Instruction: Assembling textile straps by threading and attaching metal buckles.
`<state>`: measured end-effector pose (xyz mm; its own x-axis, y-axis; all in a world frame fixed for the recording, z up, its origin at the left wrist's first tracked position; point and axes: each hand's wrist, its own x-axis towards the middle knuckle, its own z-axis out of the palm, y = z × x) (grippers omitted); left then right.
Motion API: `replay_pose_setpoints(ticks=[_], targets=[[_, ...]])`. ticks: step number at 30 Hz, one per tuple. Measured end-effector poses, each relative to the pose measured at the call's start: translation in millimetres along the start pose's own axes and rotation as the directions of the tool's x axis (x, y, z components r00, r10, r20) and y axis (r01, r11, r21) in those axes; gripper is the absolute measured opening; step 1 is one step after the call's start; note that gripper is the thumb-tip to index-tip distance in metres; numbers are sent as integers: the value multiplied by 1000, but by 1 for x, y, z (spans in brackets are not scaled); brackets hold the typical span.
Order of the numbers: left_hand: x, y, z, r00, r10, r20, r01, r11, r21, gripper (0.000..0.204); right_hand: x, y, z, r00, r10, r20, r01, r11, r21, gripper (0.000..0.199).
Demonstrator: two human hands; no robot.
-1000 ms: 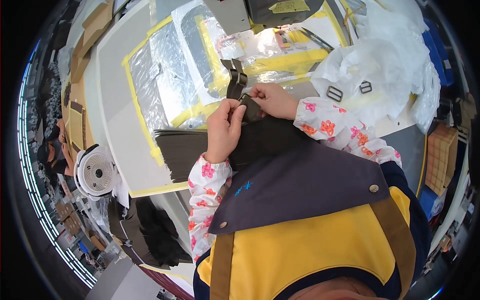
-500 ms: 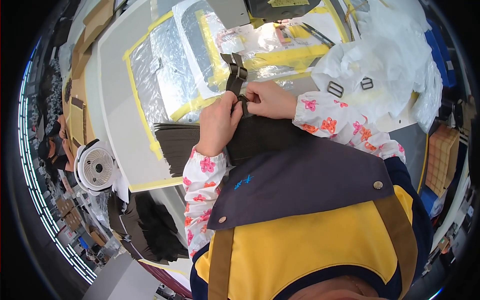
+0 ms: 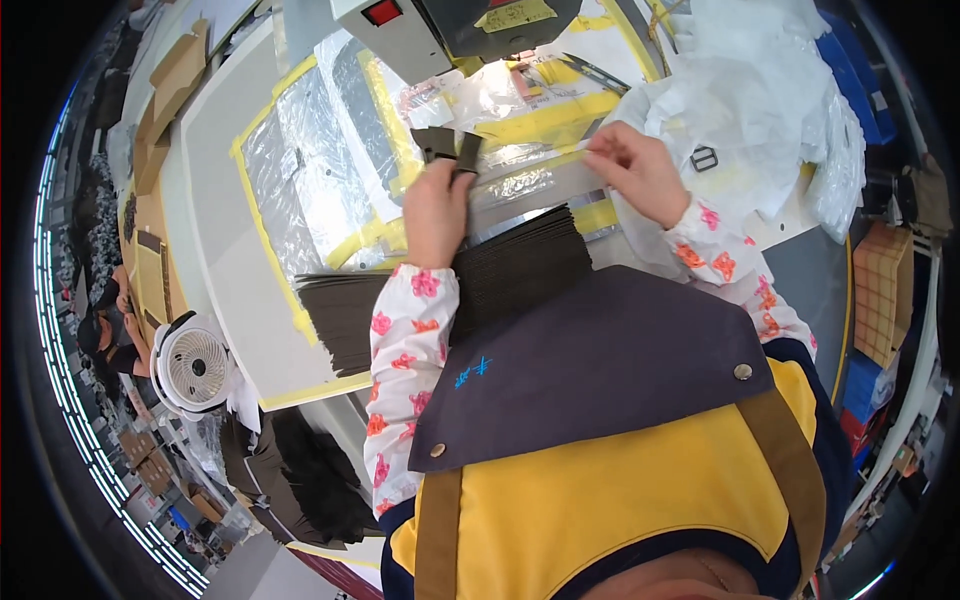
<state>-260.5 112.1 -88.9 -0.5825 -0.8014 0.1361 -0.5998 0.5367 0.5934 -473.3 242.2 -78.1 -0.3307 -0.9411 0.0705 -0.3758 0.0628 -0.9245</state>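
My left hand (image 3: 435,215) is closed around a dark brown webbing strap (image 3: 468,152), whose folded ends stick up above the fingers. My right hand (image 3: 640,175) is apart from the strap, over the edge of a white plastic bag (image 3: 740,105); its fingers are loosely curled with gaps, and nothing shows in them. On the bag beside it lies a black slide buckle (image 3: 705,158). Between my forearms and partly behind the left one, stacked dark brown strips (image 3: 525,262) lie in front of me. The buckle part of the strap is hidden.
A grey machine with a red switch (image 3: 382,12) stands at the far side. Clear film with yellow tape (image 3: 300,185) covers the tabletop. Tweezers (image 3: 597,74) lie near the machine. A white fan (image 3: 195,365) is at left, near another person (image 3: 118,325).
My right hand has let go of the strap and moved right, over the bag. My left hand still holds the strap. One of two buckles no longer shows. The view has shifted.
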Motion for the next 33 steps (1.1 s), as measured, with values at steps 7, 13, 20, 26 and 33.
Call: replay_pose_setpoints(ticks=[7,13,20,26,33], targets=[[-13,18,-17,982,87,-168,-78,995,62,25,-32,42,-46,997,-55,54,77,732,-676,19],[-20,28,13,866,206,456,-84,958,-273,20,-15,39,-44,959,198,202,-17,753,-658,20],[-4,12,17,762,150,630,31,963,-266,20,-23,44,-48,987,49,150,49,807,-588,20],[-11,20,7,972,54,230,18,954,-301,15,-15,20,-55,977,44,208,99,774,-625,15],[-7,13,5,981,12,193,102,817,-567,14,8,-35,-18,974,150,172,-187,956,225,8]])
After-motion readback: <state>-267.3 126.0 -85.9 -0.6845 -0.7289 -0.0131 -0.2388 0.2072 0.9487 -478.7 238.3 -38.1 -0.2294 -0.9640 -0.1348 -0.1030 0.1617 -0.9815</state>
